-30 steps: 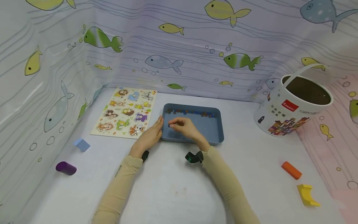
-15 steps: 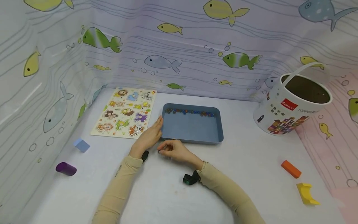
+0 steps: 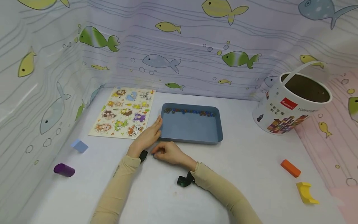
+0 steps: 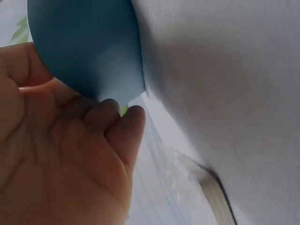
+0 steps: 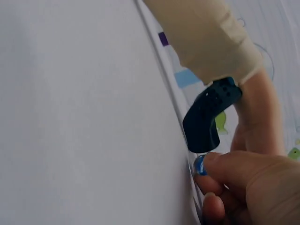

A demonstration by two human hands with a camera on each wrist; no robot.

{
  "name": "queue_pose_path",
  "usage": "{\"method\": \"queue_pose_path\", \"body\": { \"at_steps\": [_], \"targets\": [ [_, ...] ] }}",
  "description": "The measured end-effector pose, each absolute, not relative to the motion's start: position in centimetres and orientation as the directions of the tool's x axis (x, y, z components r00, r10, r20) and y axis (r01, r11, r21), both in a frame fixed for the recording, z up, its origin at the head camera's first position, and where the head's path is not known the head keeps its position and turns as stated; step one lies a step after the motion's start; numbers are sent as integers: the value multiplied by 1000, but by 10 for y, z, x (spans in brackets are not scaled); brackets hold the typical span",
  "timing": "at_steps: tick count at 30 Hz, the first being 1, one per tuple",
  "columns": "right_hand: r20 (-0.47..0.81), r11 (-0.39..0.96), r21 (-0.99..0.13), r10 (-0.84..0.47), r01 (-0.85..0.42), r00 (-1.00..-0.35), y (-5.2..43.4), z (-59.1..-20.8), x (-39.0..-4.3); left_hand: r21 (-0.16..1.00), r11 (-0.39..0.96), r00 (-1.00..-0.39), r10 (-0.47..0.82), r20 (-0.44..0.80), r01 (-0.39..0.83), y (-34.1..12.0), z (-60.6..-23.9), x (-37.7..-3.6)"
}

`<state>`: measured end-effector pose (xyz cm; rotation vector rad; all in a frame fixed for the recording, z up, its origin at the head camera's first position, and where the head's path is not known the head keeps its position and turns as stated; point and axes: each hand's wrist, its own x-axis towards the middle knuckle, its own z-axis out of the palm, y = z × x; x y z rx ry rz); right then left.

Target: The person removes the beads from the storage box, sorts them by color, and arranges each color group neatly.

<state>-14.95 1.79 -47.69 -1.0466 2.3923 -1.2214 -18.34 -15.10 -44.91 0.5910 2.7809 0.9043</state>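
The right hand (image 3: 167, 153) has left the shallow blue plastic tray (image 3: 193, 137), pinching a small blue bead (image 5: 199, 165) at the tabletop before its near-left corner; the flat-fingered left hand (image 3: 148, 137) steadies the tray's left edge.

I see open bench (image 3: 173, 199) in front; blue tray (image 3: 193, 140) blocks ahead, puzzle board (image 3: 123, 112) far left, bucket (image 3: 291, 105) far right.

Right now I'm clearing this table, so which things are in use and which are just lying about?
In use: blue tray steadied by left hand; blue bead pinched by right hand; row of beads.
Lying about: animal puzzle, bucket, purple cylinder, orange block, yellow block.
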Motion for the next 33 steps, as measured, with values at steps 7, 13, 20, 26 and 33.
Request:
{"method": "queue_pose_path", "body": {
  "at_steps": [7, 13, 20, 26, 33],
  "targets": [
    [111, 434, -726, -691, -533, -714, 11, -477, -146, 584, 750, -904, 422, -62, 310, -155, -445, -187],
    [-1, 327, -876, -735, -353, -678, 28, -446, -161, 579, 754, -899, 430, -80, 310, -155, -444, -185],
    [-15, 319, -925, -577, -208, -817, 52, -402, -222, 578, 764, -910, 407, -85, 287, -154, -444, -186],
    [-31, 287, -953, -395, -91, -918, 54, -415, -278, 574, 765, -911, 406, -76, 293, -152, -446, -187],
    [-110, 411, -911, -291, -20, -950, 45, -445, -302, 572, 771, -919, 388, -72, 281, -151, -448, -185]
  ]
}}
